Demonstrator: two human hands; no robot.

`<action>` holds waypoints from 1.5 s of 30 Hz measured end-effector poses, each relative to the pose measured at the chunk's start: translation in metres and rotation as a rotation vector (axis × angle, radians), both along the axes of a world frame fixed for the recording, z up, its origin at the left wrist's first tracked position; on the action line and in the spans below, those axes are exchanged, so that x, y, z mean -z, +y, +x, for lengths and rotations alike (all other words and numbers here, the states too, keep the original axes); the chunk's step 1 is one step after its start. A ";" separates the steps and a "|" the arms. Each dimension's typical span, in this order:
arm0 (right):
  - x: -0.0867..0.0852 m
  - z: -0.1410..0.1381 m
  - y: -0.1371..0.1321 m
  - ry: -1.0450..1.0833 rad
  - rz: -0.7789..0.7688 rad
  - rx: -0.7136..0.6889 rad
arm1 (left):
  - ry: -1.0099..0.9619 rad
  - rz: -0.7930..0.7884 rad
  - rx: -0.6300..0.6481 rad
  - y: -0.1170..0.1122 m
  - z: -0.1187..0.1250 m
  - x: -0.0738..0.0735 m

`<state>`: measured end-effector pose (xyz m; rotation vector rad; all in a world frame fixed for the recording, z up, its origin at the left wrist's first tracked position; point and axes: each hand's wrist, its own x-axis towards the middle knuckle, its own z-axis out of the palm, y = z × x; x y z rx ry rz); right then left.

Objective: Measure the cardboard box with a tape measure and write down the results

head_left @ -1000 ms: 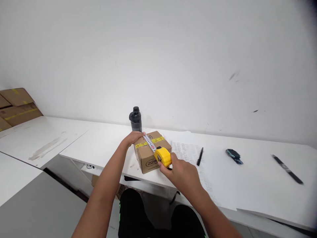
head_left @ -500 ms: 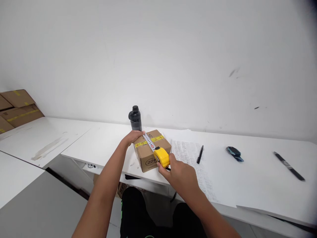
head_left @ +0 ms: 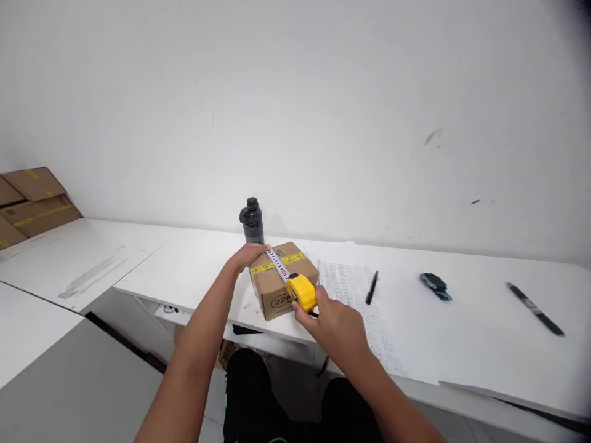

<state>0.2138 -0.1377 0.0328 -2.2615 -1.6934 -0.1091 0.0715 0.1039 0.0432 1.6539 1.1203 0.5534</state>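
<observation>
A small cardboard box (head_left: 272,285) with yellow tape and a handwritten mark sits on the white table. Across its top lies the pulled-out blade of a yellow tape measure (head_left: 301,291). My right hand (head_left: 336,326) is closed round the tape measure's case at the box's near right edge. At the far left edge of the box, my left hand (head_left: 249,255) pinches the blade's end against the box, the thumb on top. The fingers of that hand are partly hidden behind the box.
Behind the box stands a dark water bottle (head_left: 252,223). To the right are written sheets of paper (head_left: 347,284), a black pen (head_left: 372,288), a small teal and black item (head_left: 435,286) and a long dark strip (head_left: 535,309). Cardboard boxes (head_left: 41,212) are stacked far left.
Both hands, the tape measure and the box hold nearly the same place. The view has shifted very slightly.
</observation>
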 end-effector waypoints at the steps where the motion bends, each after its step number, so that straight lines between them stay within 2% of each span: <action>1: -0.001 0.000 0.000 0.003 -0.004 0.001 | 0.000 0.000 -0.001 -0.001 0.000 -0.001; 8: -0.015 0.006 0.007 0.132 -0.044 -0.016 | -0.019 0.003 -0.025 -0.004 0.001 -0.003; 13: -0.031 0.002 0.016 0.178 -0.048 -0.052 | -0.049 0.016 -0.025 -0.003 0.000 -0.001; 16: -0.035 -0.001 0.024 0.189 -0.029 -0.090 | -0.051 0.020 -0.021 -0.003 0.000 0.000; 22: -0.032 -0.005 0.060 0.170 0.024 -0.088 | -0.058 0.035 -0.036 -0.004 0.000 0.002; 26: -0.032 -0.009 0.089 0.157 -0.004 -0.124 | -0.059 0.055 -0.054 0.000 0.001 0.005; 32: -0.032 -0.008 0.120 0.184 0.043 -0.153 | -0.096 0.052 -0.020 0.002 0.000 0.007; 39: -0.022 -0.007 0.124 0.222 0.102 -0.160 | -0.145 0.090 -0.046 -0.002 0.001 0.007; 45: -0.019 -0.010 0.122 0.221 0.124 -0.155 | -0.157 0.211 -0.090 -0.004 0.002 0.008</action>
